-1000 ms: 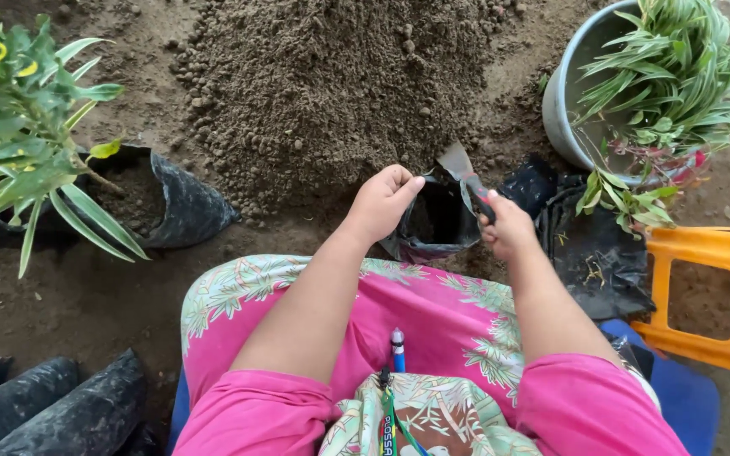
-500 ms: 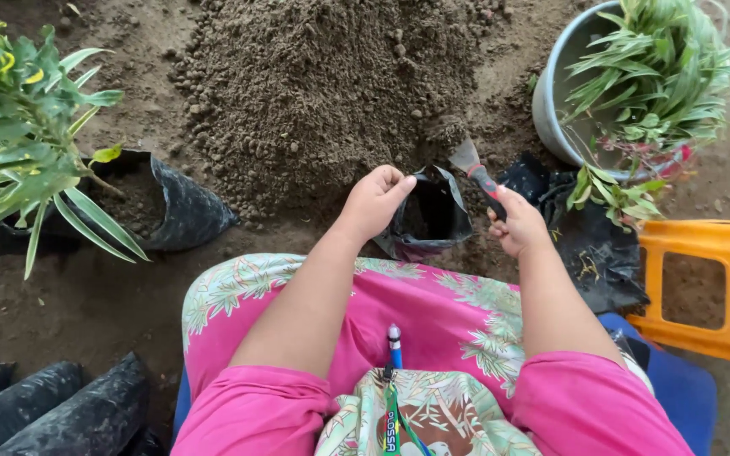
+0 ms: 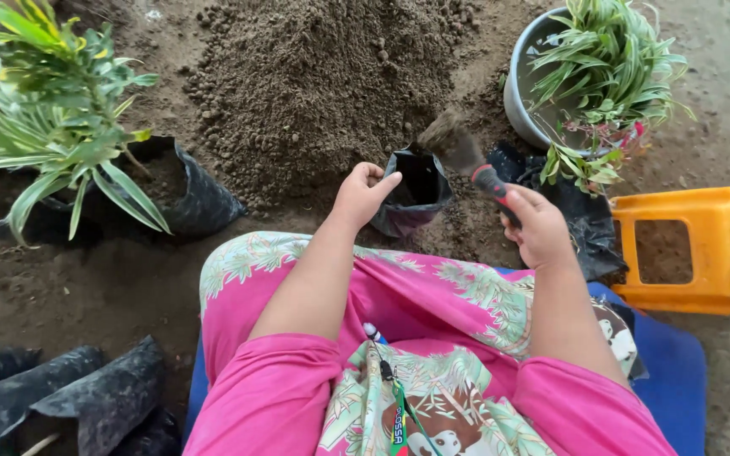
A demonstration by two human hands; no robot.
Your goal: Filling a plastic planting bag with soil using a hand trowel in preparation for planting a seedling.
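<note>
Since a second ago the trowel (image 3: 466, 156) came up loaded with soil — right hand (image 3: 541, 228) grasping its handle, left hand (image 3: 362, 194) pinching the black grow bag (image 3: 411, 190) rim open to catch it.

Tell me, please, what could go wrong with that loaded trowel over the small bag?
The trowel carries a heaped load just beside the bag, whose mouth is narrow, so soil may spill past the rim. The left hand pinches only one edge of the limp bag, which could fold shut or tip. The right hand grips the handle's far end, so the load may wobble.
</note>
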